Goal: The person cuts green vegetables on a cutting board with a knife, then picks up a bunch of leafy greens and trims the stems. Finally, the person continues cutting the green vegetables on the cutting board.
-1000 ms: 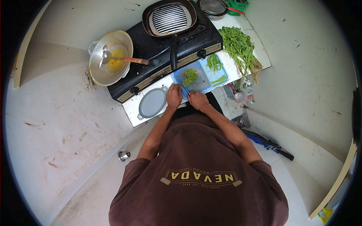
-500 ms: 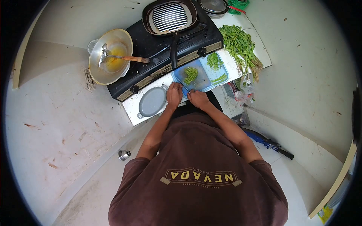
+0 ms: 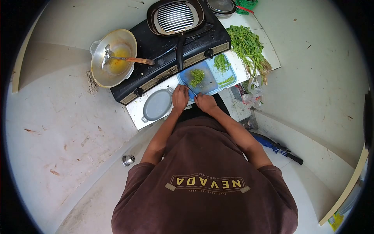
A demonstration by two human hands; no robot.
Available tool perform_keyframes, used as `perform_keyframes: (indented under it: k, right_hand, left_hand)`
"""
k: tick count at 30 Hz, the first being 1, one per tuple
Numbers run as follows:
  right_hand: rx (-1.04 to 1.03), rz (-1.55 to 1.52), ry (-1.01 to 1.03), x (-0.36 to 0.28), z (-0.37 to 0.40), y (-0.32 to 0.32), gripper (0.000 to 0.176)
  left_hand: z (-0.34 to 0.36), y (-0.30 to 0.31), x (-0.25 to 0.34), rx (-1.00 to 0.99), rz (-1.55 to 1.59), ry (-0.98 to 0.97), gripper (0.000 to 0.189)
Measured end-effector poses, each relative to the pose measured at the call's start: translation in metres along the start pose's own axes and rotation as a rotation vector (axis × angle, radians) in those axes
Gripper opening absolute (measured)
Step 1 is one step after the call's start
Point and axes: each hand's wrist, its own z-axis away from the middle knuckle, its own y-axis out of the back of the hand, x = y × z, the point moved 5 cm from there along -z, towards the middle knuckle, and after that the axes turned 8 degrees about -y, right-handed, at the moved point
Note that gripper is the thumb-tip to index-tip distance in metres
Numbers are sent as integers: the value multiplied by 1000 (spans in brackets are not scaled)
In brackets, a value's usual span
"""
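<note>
My right hand (image 3: 205, 103) is closed around a knife (image 3: 191, 90), whose thin blade slants up and left over the near edge of a blue cutting board (image 3: 209, 86). Beside the blade is my left hand (image 3: 180, 98), at the board's left corner with its fingers curled; whatever they hold is hidden. Finely chopped greens (image 3: 197, 78) lie in a heap on the board just beyond the knife. Farther right, cut green leaves (image 3: 221, 63) and short green stalks (image 3: 226, 82) rest on the lighter blue section.
Left of the board lies a grey oval dish (image 3: 157, 105). Behind stands a black stove (image 3: 142, 50) with a grill pan (image 3: 175, 17), its handle reaching toward the board. A metal wok (image 3: 102, 76) holds a ladle (image 3: 134, 60). Leafy greens (image 3: 247, 45) are piled at the right.
Both hands stay at almost the same place, with only a very slight shift of the right hand and knife. The chopped greens look the same.
</note>
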Motion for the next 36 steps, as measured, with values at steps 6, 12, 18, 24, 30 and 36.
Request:
perform_keyframes:
  k: [6, 12, 18, 24, 30, 36]
  right_hand:
    - [60, -42, -17, -6, -17, 1, 42]
    - [21, -26, 3, -9, -7, 3, 41]
    - [7, 17, 18, -9, -3, 4, 41]
    - [8, 59, 12, -9, -3, 4, 40]
    - [77, 76, 9, 2, -17, 10, 39]
    - [119, 45, 4, 17, -29, 31, 41]
  left_hand:
    - [2, 5, -1, -2, 61, -11, 6]
    - [2, 4, -6, -27, 100, 31, 6]
    - [3, 3, -9, -12, 96, 3, 8]
    - [9, 6, -12, 1, 83, -66, 11]
    - [10, 12, -13, -23, 170, 45, 12]
    - [6, 7, -14, -57, 223, 58, 12]
